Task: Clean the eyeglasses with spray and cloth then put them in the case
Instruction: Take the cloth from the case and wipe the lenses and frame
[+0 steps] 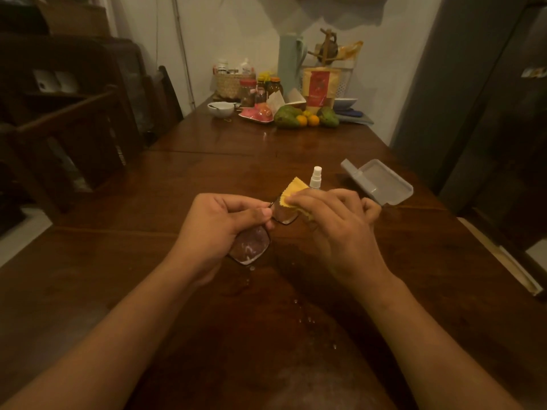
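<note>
Although a red label shows on the tan pouch (319, 85) standing at the far edge of the table (207, 173), its print is too blurred to read, and the lettering on the jars (248, 91) beside it is just as illegible. Any writing on the small spray bottle (315, 179) cannot be made out; it stands upright with a white nozzle, its base hidden behind the cloth and the right hand.

The eyeglasses (251, 245) are held above the middle of the table, tilted, with a thin dark frame and angular lenses. The nearer lens is streaked with whitish wet smears. The farther lens is partly covered by the yellow cloth (293, 192), which has a zigzag edge. The temples are hidden behind the left hand (216, 229), whose fingers curl round the frame while thumb and forefinger pinch near the bridge. The right hand (334, 223) pinches the cloth against the farther lens, fingers bunched together.

Water droplets (302, 318) dot the dark wood below the eyeglasses, toward the near edge. The grey eyeglass case (381, 184) lies open toward the right edge, beyond the right hand, which hides its near corner. The spray bottle stands between cloth and case.
</note>
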Demonstrator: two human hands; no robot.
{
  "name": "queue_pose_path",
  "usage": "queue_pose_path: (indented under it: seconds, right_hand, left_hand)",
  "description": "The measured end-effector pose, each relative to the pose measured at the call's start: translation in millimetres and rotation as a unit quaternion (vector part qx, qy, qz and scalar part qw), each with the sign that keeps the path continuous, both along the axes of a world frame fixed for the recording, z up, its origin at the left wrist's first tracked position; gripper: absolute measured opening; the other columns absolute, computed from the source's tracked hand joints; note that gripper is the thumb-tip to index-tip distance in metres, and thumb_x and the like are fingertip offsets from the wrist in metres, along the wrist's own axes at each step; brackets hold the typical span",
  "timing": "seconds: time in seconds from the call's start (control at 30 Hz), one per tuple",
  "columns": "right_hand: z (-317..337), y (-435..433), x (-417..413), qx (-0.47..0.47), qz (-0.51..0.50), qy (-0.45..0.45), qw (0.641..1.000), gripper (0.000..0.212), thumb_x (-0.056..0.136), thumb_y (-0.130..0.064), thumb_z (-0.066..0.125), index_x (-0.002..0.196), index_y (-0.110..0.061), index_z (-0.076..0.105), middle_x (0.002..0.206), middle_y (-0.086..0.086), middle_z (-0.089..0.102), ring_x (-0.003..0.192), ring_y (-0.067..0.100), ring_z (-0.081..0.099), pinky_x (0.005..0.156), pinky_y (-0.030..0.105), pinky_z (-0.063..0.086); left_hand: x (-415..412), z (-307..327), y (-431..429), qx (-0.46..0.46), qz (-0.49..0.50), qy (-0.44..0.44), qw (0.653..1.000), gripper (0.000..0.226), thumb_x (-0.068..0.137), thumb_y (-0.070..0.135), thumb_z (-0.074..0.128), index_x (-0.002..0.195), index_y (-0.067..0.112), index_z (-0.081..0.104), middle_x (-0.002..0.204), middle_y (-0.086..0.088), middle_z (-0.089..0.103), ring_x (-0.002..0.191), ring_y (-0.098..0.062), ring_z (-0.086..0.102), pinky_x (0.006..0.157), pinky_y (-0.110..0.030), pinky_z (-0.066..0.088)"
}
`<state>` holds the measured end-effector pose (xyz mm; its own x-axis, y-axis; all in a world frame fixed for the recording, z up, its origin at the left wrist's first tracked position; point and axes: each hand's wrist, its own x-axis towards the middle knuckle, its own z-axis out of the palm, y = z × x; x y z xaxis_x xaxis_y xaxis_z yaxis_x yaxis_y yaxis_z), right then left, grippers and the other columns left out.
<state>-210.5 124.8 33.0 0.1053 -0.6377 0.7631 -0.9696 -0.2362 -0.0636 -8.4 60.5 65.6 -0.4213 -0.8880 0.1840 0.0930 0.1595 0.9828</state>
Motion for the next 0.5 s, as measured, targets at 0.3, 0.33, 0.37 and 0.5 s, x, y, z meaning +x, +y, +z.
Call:
queue_pose_path:
  seconds: [0.3, 0.33, 0.37, 0.5]
  right_hand:
    - [-0.1, 2.3, 3.3, 0.03, 0.095, 0.001, 0.995, 0.056, 0.091, 0.006, 0.066, 0.139, -0.023, 0.059, 0.142, -0.006, 0.058, 0.11, 0.02, 0.046, 0.083, 0.042, 0.046]
    - [-0.1, 3.2, 1.5, 0.033, 0.104, 0.006, 0.994, 0.055, 0.091, 0.006, 0.067, 0.138, -0.022, 0.06, 0.141, -0.006, 0.058, 0.109, 0.02, 0.047, 0.082, 0.042, 0.047]
    - [-0.1, 3.9, -0.6, 0.034, 0.108, 0.007, 0.994, 0.053, 0.092, 0.004, 0.066, 0.137, -0.022, 0.061, 0.14, -0.006, 0.059, 0.108, 0.021, 0.048, 0.081, 0.043, 0.048]
    - [-2.2, 2.1, -4.4, 0.03, 0.07, -0.036, 0.996, 0.05, 0.092, 0.005, 0.063, 0.136, -0.02, 0.062, 0.137, -0.003, 0.062, 0.109, 0.021, 0.047, 0.08, 0.036, 0.048]
  left_hand:
    - [1.7, 1.3, -0.3, 0.01, 0.009, 0.011, 1.0, 0.008, 0.078, 0.01, 0.075, 0.085, 0.006, 0.08, 0.075, -0.014, 0.076, 0.068, -0.018, 0.073, 0.062, -0.023, 0.056]
    - [2.2, 1.5, -0.8, 0.012, 0.01, 0.013, 1.0, 0.01, 0.077, 0.011, 0.076, 0.084, 0.007, 0.08, 0.075, -0.014, 0.076, 0.068, -0.018, 0.072, 0.061, -0.023, 0.056]
    - [2.4, 1.4, -1.2, 0.014, 0.01, 0.017, 1.0, 0.011, 0.075, 0.013, 0.076, 0.084, 0.007, 0.08, 0.075, -0.014, 0.076, 0.068, -0.019, 0.072, 0.061, -0.024, 0.056]
    - [1.9, 0.1, -2.3, 0.009, 0.008, 0.009, 1.0, 0.01, 0.077, 0.014, 0.076, 0.084, 0.01, 0.081, 0.078, -0.015, 0.076, 0.073, -0.022, 0.074, 0.067, -0.027, 0.058]
